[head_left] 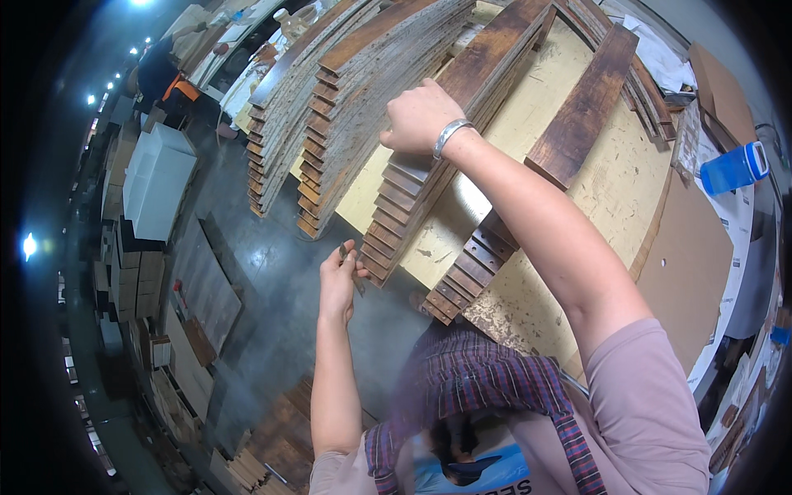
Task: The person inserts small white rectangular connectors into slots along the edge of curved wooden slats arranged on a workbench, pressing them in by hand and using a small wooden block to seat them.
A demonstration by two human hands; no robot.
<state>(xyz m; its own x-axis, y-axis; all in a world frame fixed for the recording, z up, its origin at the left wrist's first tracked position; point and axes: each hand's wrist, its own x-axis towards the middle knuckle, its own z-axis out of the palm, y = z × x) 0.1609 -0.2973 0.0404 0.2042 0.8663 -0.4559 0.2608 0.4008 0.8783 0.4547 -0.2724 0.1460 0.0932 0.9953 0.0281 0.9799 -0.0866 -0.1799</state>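
My right hand (pixel 422 115) is curled closed above the middle stack of brown wooden boards (pixel 487 62), its fingers bent out of sight. Whether something is inside it, I cannot tell. A silver bracelet (pixel 452 136) circles that wrist. Beside the near, stepped ends of the same stack, my left hand (pixel 337 276) pinches a small, thin dark piece (pixel 344 250), too small to name. The board ends (pixel 388 221) fan out in a staircase. To the right, a lower stack (pixel 470 268) shows small holes in its ends, partly under my right forearm.
Two more fanned board stacks (pixel 355 107) stand to the left. One loose brown board (pixel 587 107) lies on the pale yellow worktable (pixel 610 198). A blue water jug (pixel 733 169) and cardboard sheet (pixel 689 256) are at right. White foam-like blocks (pixel 159 181) stand on the left floor.
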